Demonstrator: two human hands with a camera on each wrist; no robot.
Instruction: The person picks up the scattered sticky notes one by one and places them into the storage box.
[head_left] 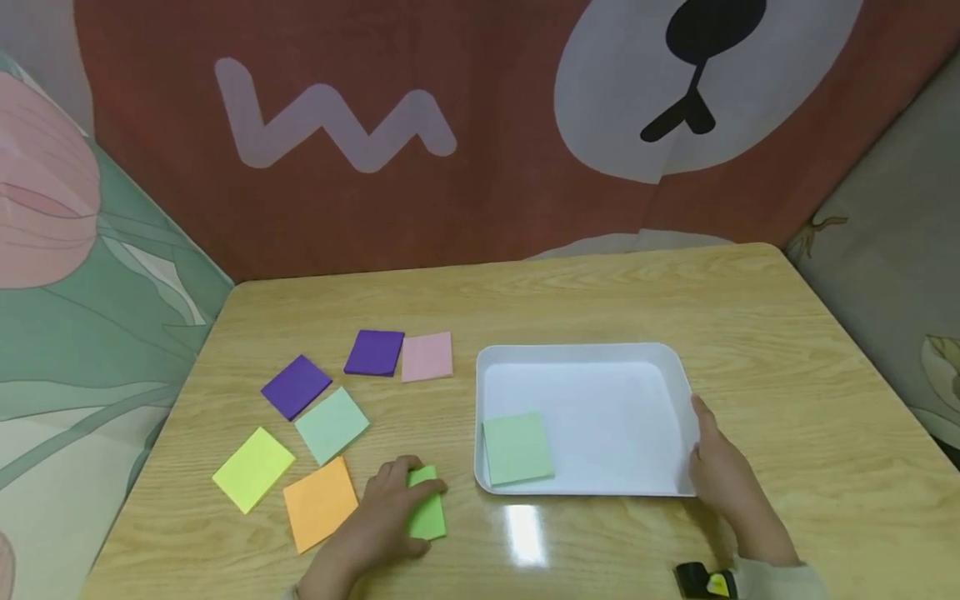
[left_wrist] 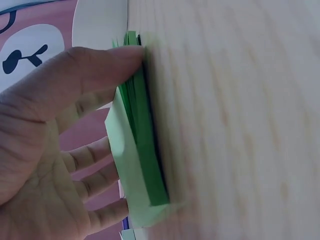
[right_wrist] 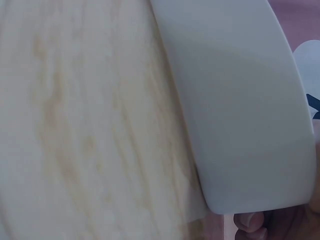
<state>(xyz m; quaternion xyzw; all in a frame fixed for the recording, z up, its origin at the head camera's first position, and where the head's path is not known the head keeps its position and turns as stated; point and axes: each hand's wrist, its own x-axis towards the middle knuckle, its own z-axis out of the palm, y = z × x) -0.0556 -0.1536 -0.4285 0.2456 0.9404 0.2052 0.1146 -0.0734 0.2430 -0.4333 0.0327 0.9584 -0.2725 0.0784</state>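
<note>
My left hand (head_left: 381,518) grips a bright green sticky-note pad (head_left: 429,515) at the front of the table, left of the white tray (head_left: 611,421). In the left wrist view the thumb presses one edge of this pad (left_wrist: 150,170), whose sheets fan slightly, and the other fingers reach behind it. A pale green sticky-note pad (head_left: 519,450) lies in the tray's front left corner. At the tray's right side, my right hand (head_left: 722,471) holds the rim, thumb along the top edge. Curled fingertips (right_wrist: 248,220) show beside the tray wall in the right wrist view.
Left of the tray lie two purple pads (head_left: 374,352) (head_left: 296,387), a pink pad (head_left: 427,357), a mint pad (head_left: 332,425), a yellow pad (head_left: 253,470) and an orange pad (head_left: 321,504). A black-and-yellow object (head_left: 705,581) sits by the right sleeve. Printed cloth (head_left: 495,192) backs the table.
</note>
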